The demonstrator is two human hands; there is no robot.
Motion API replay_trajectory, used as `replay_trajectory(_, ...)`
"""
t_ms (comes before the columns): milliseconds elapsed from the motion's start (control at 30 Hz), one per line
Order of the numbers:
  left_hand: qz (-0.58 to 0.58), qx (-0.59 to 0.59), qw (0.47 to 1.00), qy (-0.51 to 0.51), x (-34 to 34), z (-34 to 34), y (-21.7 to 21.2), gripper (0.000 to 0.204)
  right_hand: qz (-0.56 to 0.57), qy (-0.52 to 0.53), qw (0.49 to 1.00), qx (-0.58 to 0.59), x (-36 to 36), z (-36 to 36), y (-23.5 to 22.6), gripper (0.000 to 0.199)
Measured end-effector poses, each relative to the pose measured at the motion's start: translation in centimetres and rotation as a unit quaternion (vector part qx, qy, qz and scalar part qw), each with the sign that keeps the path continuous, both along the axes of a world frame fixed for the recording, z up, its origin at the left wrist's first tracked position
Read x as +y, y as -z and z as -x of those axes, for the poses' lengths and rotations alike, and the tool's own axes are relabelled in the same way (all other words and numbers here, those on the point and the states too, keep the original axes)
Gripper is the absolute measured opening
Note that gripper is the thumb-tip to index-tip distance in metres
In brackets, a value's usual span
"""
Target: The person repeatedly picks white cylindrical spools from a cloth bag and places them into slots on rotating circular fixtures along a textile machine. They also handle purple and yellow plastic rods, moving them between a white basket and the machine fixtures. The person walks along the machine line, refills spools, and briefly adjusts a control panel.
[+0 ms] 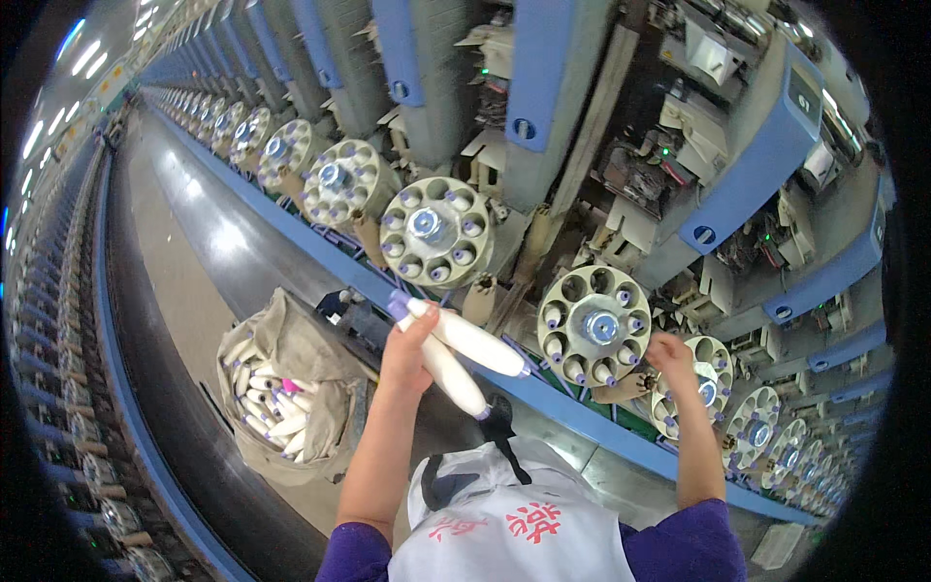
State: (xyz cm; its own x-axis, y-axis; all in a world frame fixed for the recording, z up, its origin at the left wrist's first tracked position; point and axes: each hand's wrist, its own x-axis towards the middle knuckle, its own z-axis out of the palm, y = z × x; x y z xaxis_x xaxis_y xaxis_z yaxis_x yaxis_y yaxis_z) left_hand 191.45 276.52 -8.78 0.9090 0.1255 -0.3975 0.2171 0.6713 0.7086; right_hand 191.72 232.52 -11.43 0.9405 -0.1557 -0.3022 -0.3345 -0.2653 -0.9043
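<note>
My left hand (413, 351) is closed around two spinning bobbins wound with white yarn. One white bobbin (480, 347) points to the right, and the other bobbin (452, 380) slants down beside it; purple tube ends show on both. My right hand (671, 357), its fingers curled, is between two round bobbin magazines. Whatever those fingers hold, if anything, is too small to see. Left of that hand is the nearer round magazine (601, 326), with bobbins in several of its pockets. Partly behind the hand is another magazine (707, 392).
A cloth sack (335, 427) full of white bobbins stands at my left. The blue rail (572, 415) of a long winding machine runs in front of me, with more round magazines (436, 233) along it. Blue-fronted machine units (747, 179) rise behind. A second machine row (92, 436) lines the aisle's left side.
</note>
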Motion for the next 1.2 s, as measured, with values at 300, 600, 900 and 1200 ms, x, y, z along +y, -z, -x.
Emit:
replay_trajectory(300,-0.090,0.026,0.983,0.159,-11.3,-9.2,0.0,0.035,-0.109,-0.344,0.929,0.080,5.6,-4.7,-0.7,0.021)
replay_trajectory(600,-0.541,-0.059,0.838,0.044,-21.5,-11.9,6.9,0.037,0.376,-0.061,0.865,-0.327,-0.5,-4.9,9.5,0.012)
replay_trajectory(900,-0.303,-0.168,0.927,0.145,-17.7,-10.5,2.6,0.053,0.350,-0.243,0.904,0.033,9.1,-7.0,-3.5,0.058)
replay_trajectory(1200,0.053,-0.038,0.968,-0.241,14.2,-11.1,-0.9,0.038,-0.264,-0.248,0.892,0.270,31.3,-5.6,-1.9,0.016)
